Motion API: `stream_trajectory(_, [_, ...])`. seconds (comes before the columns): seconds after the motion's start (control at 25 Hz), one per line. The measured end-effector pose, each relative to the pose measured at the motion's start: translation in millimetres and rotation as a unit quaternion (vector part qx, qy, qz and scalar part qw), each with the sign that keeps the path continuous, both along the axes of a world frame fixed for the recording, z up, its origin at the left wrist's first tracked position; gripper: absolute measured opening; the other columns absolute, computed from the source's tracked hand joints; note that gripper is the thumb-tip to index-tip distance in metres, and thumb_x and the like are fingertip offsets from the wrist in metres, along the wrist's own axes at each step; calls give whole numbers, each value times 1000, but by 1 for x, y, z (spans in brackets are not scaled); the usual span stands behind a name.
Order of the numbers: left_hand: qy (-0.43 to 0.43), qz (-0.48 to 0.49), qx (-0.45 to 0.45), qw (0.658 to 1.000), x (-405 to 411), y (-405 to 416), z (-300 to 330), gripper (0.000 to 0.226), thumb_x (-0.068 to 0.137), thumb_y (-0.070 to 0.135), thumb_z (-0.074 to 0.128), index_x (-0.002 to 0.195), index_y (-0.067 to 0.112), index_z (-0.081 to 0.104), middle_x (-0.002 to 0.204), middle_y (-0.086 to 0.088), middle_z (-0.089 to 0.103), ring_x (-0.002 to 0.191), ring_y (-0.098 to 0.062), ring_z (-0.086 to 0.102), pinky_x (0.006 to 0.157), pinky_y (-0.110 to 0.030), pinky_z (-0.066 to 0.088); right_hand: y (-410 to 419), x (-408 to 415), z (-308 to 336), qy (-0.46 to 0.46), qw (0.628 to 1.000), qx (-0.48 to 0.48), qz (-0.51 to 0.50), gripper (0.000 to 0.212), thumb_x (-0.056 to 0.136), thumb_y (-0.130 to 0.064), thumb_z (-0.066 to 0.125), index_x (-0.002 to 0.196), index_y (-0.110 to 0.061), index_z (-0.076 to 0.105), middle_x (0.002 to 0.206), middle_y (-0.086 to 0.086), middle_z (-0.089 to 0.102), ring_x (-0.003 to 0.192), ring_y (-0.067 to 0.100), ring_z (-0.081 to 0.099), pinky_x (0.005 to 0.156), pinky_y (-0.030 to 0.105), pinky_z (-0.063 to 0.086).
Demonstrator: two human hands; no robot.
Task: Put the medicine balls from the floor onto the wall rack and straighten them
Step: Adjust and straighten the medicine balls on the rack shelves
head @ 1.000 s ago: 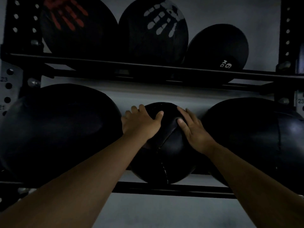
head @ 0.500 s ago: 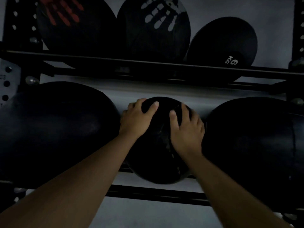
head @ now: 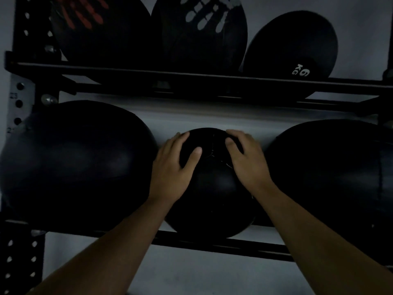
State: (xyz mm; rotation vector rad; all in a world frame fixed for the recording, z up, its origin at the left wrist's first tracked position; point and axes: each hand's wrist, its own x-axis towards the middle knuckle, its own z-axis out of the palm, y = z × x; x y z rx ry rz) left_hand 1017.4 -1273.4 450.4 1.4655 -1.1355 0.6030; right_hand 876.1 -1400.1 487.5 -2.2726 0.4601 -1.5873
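Note:
A small black medicine ball (head: 212, 201) rests in the middle of the lower rack rail (head: 212, 244). My left hand (head: 172, 169) lies on its upper left side, fingers wrapped over the top. On its upper right side my right hand (head: 247, 165) grips it with curled fingers. A large black ball (head: 74, 160) sits to the left and another large black ball (head: 331, 177) to the right, both on the same shelf.
The upper rail (head: 191, 81) carries a ball with a red handprint (head: 95, 30), one with a white handprint (head: 200, 33) and a smaller ball marked 6 KG (head: 293, 45). A perforated black upright (head: 21, 258) stands at the left. Behind is a pale wall (head: 202, 118).
Both hands have slid higher on the small ball and closer to its top. The ball has turned, its seam now running near the top between my hands.

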Motion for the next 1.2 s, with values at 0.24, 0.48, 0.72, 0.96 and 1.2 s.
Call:
stream_trajectory(0.24, [9,31,-72,997,4,-9,-15,68,94,70,33,152,37,44,161,15,39,149,-7,30,123,-46,30,8,-1,-42,-44,995,-57,-68,67,98,-61,24,156,-32,41,164,0,38,152,21,30,125,47,24])
stream_trajectory(0.48, [-6,30,40,999,1,9,-5,68,97,69,30,158,38,29,167,13,27,154,-8,20,126,-44,23,9,-3,-39,-2,996,-55,-70,69,96,-62,22,155,-31,39,163,2,37,152,25,28,124,51,24])
stream_trajectory(0.72, [-122,159,250,947,6,51,29,65,103,65,22,160,34,27,169,5,25,157,-17,18,128,-49,0,27,-15,8,122,966,-110,-201,51,97,-52,37,134,-21,53,133,14,54,124,39,49,102,52,38])
stream_trajectory(0.96, [-243,287,197,905,74,139,65,49,105,51,33,139,27,58,157,1,45,149,-21,32,122,-47,15,142,73,32,132,967,-175,-127,46,100,-51,43,139,-27,51,141,8,53,130,33,48,107,50,35])
stream_trajectory(1.2, [-135,265,182,937,185,254,64,63,100,65,33,154,32,38,160,0,37,148,-30,34,121,-54,24,242,192,28,140,981,-86,-100,60,101,-60,33,154,-31,34,158,9,37,143,36,35,116,56,30])
